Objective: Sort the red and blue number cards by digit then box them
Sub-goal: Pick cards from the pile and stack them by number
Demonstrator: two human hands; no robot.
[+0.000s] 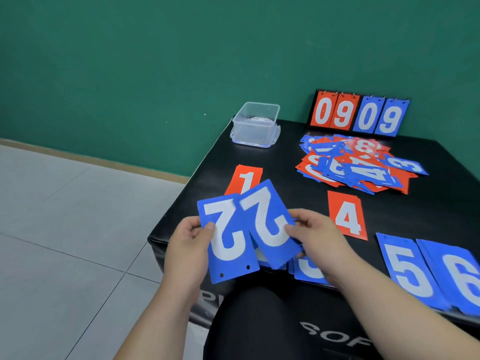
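Grips a first blue 2 (228, 245) in the left hand (188, 245), thumb on its face. Pinches a second blue 2 (270, 222) in the right hand (317, 237), tilted and overlapping the first, both digits upside down over the table's (285, 157) near edge. Flat on the table: red 1 (246, 178) behind, red 4 (348, 216), blue 5 (405, 268) touching blue 6 (457, 276). Beneath the right hand, another blue card (309, 271), digit unreadable. Farther back, a loose pile (358, 165), a scoreboard (358, 114) reading 0909, and a clear box (255, 124) at the far left corner.
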